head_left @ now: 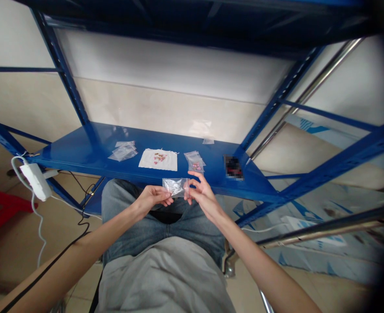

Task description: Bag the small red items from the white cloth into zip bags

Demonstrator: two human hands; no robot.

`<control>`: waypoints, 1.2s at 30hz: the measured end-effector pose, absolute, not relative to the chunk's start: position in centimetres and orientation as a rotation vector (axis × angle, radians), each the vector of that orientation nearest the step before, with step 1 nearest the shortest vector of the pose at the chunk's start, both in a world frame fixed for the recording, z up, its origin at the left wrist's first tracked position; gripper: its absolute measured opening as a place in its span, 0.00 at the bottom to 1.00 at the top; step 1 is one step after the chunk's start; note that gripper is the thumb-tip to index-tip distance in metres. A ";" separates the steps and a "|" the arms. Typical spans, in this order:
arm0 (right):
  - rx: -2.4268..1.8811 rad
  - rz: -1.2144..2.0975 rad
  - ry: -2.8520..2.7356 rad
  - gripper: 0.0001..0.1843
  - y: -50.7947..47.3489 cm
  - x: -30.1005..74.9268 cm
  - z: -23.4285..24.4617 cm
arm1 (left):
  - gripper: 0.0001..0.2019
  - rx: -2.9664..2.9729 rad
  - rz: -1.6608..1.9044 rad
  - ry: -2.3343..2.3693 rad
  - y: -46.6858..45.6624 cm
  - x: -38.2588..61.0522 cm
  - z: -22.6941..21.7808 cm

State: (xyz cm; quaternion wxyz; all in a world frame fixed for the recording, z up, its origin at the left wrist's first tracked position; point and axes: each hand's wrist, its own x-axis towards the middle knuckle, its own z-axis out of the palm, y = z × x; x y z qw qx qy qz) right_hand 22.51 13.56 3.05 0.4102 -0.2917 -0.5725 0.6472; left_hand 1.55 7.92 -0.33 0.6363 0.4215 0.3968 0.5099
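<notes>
Both hands hold one small clear plastic bag [176,186] just in front of the blue shelf's [81,150] near edge, above my lap. My left hand [154,196] pinches the bag's left end, fingers closed. At the bag's right end my right hand [200,191] pinches it with thumb and fingers, the index finger raised. What the bag holds is too small to tell. On the shelf behind lie a white cloth [158,159] with small pink and brown pieces and a pile of filled clear bags [195,161].
A stack of empty clear bags [124,151] lies left on the shelf, one small bag [208,141] sits near the back, and a dark blurred object [233,168] is at the right. A white power adapter [35,180] with cables hangs off the shelf's left corner. Blue uprights flank both sides.
</notes>
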 end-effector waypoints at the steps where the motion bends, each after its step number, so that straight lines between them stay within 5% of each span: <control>1: -0.742 1.624 -1.438 0.35 13.5 22.5 3.1 | 0.16 0.977 1.182 0.913 8.0 1.4 -0.1; 11: -0.788 1.580 -1.430 0.28 13.9 23.1 3.6 | 0.13 1.517 1.504 1.297 12.5 -8.3 9.9; 24: -0.868 1.569 -1.543 0.26 13.4 22.3 2.3 | 0.05 1.989 0.398 1.677 25.0 -14.5 13.4; 36: -0.832 1.507 -1.773 0.20 13.6 22.1 1.4 | 0.07 2.016 0.190 1.678 27.3 -13.0 14.5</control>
